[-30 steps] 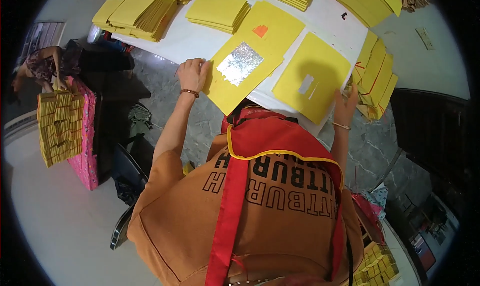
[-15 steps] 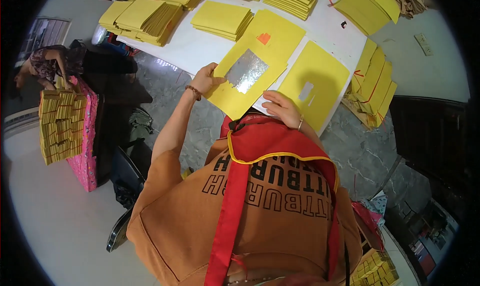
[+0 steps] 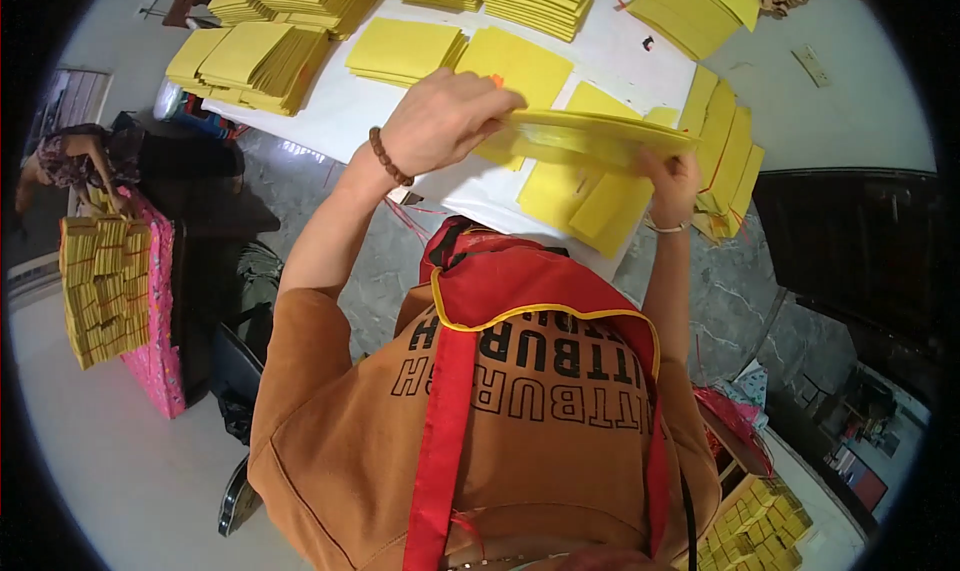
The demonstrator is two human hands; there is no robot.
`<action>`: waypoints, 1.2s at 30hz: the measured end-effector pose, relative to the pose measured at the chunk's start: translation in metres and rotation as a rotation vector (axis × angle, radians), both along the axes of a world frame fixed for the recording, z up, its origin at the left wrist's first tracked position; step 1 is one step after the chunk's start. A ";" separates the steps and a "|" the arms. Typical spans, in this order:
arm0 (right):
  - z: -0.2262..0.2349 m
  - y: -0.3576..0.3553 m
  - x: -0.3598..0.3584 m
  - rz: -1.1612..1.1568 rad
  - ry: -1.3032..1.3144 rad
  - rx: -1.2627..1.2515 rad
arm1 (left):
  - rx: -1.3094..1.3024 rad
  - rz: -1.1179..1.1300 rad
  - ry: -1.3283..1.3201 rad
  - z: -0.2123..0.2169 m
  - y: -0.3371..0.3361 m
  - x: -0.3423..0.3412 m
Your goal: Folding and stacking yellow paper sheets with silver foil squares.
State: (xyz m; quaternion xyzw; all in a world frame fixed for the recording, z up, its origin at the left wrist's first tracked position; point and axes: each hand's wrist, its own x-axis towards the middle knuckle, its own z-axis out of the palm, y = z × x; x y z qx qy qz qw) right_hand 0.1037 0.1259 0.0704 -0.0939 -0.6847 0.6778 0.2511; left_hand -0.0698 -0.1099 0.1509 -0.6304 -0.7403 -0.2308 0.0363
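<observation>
Between my hands a thin sheaf of yellow paper sheets (image 3: 590,129) is raised above the table, seen nearly edge-on. Its left end is gripped by my left hand (image 3: 450,119), with a brown bead bracelet at the wrist. My right hand (image 3: 673,183) pinches the right end; a thin bangle circles that wrist. Beneath the sheaf, more yellow sheets (image 3: 615,216) lie on the white tabletop (image 3: 455,189). Another yellow sheet (image 3: 525,59) with an orange mark lies just beyond my left hand, which partly covers it.
Stacks of yellow paper (image 3: 250,66) line the table's far side. Tied yellow bundles (image 3: 725,151) stand off its right edge. At far left a person (image 3: 85,166) leans over bundles (image 3: 105,291) on a pink-covered table. A dark chair (image 3: 240,371) stands to my left.
Both hands have risen with yellow paper, now tilted edge-on. My right hand has moved up and right and closed on its end. The silver-patched sheet face is no longer visible.
</observation>
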 end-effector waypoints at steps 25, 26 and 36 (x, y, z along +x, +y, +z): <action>0.045 0.018 -0.023 -0.095 0.255 -0.291 | 0.567 0.116 -1.174 -0.042 0.031 -0.029; 0.055 0.017 -0.024 -0.125 0.252 -0.244 | 0.672 0.058 -1.190 -0.035 0.035 -0.027; -0.001 0.028 0.021 -0.314 0.109 -0.223 | 0.338 0.020 -1.277 -0.076 0.072 -0.003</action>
